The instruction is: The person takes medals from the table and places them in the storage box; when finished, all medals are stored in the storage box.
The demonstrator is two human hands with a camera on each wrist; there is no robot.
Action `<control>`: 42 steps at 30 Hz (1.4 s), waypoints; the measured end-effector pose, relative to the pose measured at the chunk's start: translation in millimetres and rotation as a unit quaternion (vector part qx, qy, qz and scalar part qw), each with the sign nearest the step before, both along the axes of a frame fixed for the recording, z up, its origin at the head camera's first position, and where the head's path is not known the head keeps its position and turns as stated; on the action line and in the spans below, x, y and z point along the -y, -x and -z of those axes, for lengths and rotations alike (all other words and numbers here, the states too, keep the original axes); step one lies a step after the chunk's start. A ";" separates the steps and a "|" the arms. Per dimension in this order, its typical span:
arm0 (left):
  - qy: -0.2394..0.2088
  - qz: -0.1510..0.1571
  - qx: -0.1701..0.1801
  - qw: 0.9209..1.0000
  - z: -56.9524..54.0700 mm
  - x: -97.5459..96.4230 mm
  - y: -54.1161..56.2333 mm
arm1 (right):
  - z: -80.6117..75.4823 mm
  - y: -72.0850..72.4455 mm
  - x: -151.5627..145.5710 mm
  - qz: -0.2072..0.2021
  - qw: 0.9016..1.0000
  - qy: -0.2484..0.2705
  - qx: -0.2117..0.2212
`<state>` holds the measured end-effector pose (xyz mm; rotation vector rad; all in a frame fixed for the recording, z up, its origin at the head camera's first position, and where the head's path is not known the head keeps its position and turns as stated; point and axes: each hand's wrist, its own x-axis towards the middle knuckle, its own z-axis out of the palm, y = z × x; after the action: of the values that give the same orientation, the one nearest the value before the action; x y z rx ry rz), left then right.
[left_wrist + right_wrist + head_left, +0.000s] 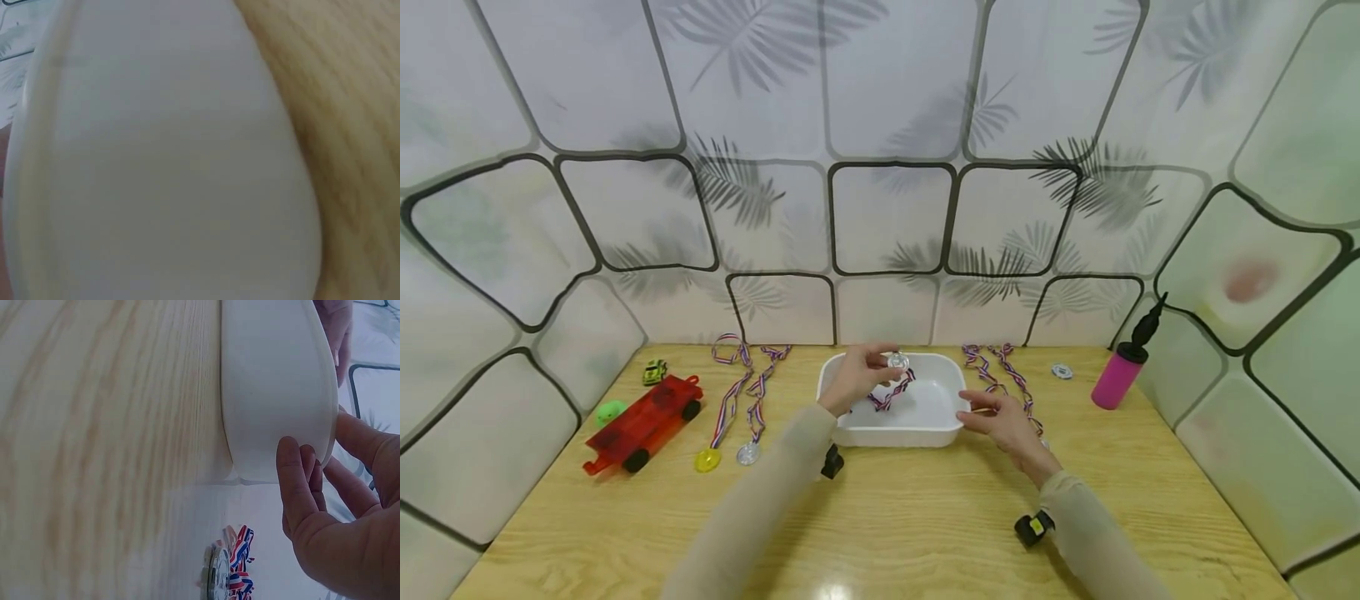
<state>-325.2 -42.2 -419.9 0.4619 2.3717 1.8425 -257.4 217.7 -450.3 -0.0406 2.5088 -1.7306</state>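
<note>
"Silver medal (898, 361), one: location and holder?"

"Above the white basin (880, 437), towards its far side. Left hand (861, 375) pinches it at the edge between thumb and fingers. Striped ribbon (891, 396), seemingly its own, hangs in loose folds inside the basin."

"Right hand (1007, 427)?"

"At the basin's right end, digits either side of the rim, pinching it; how firmly, I cannot tell."

"Handling notes?"

"Disc: probably light, stiff, smooth enough to slip between fingertips; best held by its edge. Ribbon: likely soft and limp, apt to twist or snag; gather it close to the disc. Breakage unlikely, I judge; the shine may scratch."

"Basin?"

"Looks rigid and light, smooth-walled; the rim is the place to grip."

"Adjacent stock?"

"Left of the basin: gold medal (707, 460) and second silver medal (748, 453), ribbons running towards the far edge of the wooden table (910, 517); farther left, red toy cart (647, 423). Right: two more striped ribbons (1017, 371); farther right, pink pump (1118, 379)."
</note>
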 end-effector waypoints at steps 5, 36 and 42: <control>0.008 -0.008 0.025 1.000 6.9 -11.2 -2.3 | 1.3 0.5 0.3 0.006 1.000 0.003 0.002; 0.065 -0.039 0.102 0.992 28.2 -75.9 6.2 | -0.2 -2.1 0.4 0.001 1.000 0.011 -0.003; 0.112 -0.009 0.070 0.991 32.3 -78.8 7.3 | 0.8 -1.5 1.0 0.002 1.000 0.011 0.001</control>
<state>-332.5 36.6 -452.2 0.2780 2.4531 1.5346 -255.9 216.7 -451.1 -0.0361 2.4893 -1.7600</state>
